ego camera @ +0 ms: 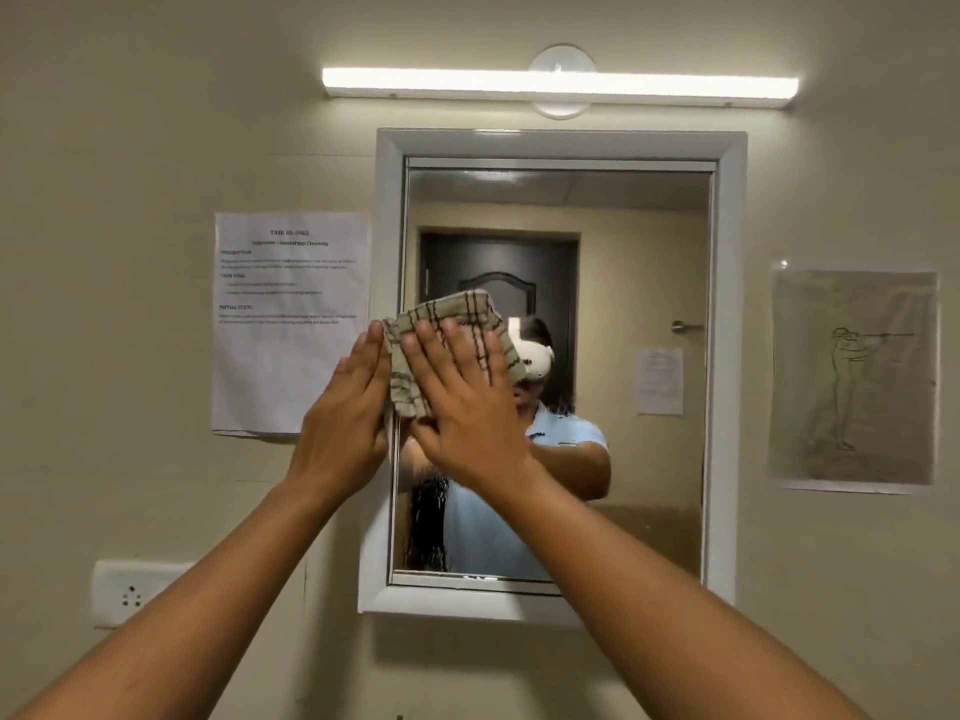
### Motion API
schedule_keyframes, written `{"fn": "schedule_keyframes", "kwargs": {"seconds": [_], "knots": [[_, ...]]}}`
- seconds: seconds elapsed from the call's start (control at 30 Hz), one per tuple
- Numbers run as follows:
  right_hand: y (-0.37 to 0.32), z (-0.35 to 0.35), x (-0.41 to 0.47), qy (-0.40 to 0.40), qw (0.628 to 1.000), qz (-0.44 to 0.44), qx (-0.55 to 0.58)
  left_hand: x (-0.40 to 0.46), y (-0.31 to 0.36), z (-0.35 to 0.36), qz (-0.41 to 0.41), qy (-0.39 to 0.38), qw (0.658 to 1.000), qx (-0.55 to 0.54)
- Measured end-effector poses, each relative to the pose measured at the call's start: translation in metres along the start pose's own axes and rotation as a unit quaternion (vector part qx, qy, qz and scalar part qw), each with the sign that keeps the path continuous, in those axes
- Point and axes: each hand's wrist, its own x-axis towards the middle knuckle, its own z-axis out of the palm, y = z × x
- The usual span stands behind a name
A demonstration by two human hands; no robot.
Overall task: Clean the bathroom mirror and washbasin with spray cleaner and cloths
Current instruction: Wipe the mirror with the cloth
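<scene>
Lit tube light (560, 85) above; printed sheet (291, 319) taped left; line drawing (852, 379) right; wall socket (132, 592) lower left.

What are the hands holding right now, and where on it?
The right hand presses flat on the middle of the cloth against the mirror; the left hand touches its left edge.

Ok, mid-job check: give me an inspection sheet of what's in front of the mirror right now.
Surface: white-framed wall mirror, streaky wet patch at lower left.
Job's things: beige checked cloth pressed on the glass; spray cleaner and washbasin not in view.
Clutter: nothing seen.
Grip: right hand flat on the cloth; left hand flat at the mirror's left frame edge.
Cables: nothing seen; white wall socket.
Surroundings: lit tube light, printed task sheet, line drawing.
</scene>
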Motion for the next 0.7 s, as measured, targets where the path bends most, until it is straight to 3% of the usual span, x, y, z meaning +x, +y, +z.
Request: {"fn": "schedule_keyframes", "kwargs": {"seconds": [0.13, 0.4, 0.7], "knots": [[-0.011, 0.006, -0.013, 0.009, 1.000, 0.001, -0.009, -0.008, -0.006, -0.004, 0.009, 0.012, 1.000, -0.010], [0.042, -0.015, -0.057, -0.069, 0.992, -0.097, -0.044, -0.016, -0.009, 0.016, -0.002, -0.001, 1.000, 0.031], [0.149, -0.070, -0.098, -0.064, 0.992, 0.084, -0.076, -0.016, -0.001, 0.020, -0.017, -0.015, 0.999, 0.032]]}}
